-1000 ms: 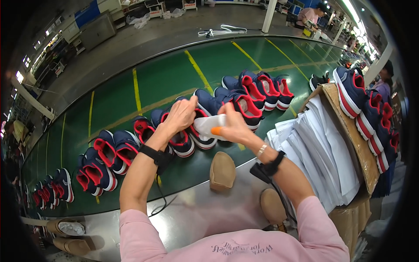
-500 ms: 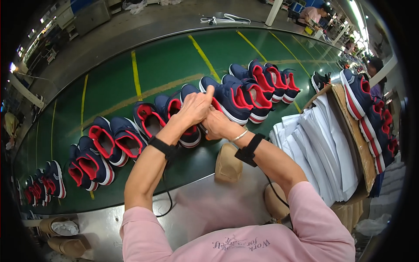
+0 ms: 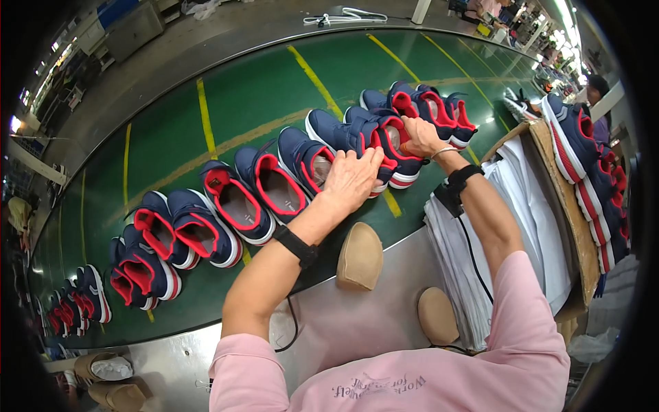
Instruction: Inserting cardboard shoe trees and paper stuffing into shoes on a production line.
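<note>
Navy sneakers with red linings and white soles stand in a slanting row on the green belt (image 3: 268, 89). My left hand (image 3: 353, 182) has its fingers curled over the heel collar of a sneaker (image 3: 350, 136) right of centre. A little farther right, my right hand (image 3: 422, 137) closes on the collar of the neighbouring sneaker (image 3: 393, 139), its fingertips partly hidden at the opening. Just left of my left hand sits another sneaker (image 3: 296, 147) with something pale inside. Two more sneakers, among them one with a grey insole (image 3: 237, 206), stand beside it.
A tan rounded block (image 3: 360, 255) sits at the belt's near edge, and another (image 3: 437, 316) on the metal ledge (image 3: 336, 323). At right, a cardboard box (image 3: 583, 275) holds stacked white paper; more sneakers (image 3: 573, 144) line its far side. A black cord hangs from each wrist strap.
My hands were together over a sneaker near the centre. Now they are apart and farther right, on the sneakers there. The sneaker they covered stands free of my right hand.
</note>
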### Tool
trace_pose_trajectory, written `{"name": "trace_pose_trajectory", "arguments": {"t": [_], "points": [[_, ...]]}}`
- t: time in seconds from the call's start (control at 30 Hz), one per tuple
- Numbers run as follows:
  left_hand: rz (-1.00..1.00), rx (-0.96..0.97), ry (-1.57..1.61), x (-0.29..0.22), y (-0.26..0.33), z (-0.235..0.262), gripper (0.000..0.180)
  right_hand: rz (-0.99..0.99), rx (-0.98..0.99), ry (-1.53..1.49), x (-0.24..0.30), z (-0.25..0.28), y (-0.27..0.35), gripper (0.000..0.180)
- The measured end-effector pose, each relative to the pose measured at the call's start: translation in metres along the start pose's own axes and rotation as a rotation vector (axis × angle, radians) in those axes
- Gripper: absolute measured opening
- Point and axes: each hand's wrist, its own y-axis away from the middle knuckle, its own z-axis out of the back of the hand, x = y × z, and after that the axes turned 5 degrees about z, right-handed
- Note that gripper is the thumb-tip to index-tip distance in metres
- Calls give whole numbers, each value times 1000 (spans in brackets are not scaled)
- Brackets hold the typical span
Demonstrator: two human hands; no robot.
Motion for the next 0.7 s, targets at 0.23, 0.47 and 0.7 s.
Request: {"name": "trace_pose_trajectory", "arguments": {"t": [0.23, 0.47, 0.7], "points": [[-159, 6, 32, 40, 30, 23, 32, -109, 74, -161, 68, 9, -4, 32], [-26, 250, 45, 42, 22, 32, 27, 301, -420, -232, 75, 89, 81, 40], [115, -73, 504, -88, 61, 82, 13, -126, 257, -311, 122, 108, 331, 90]]}}
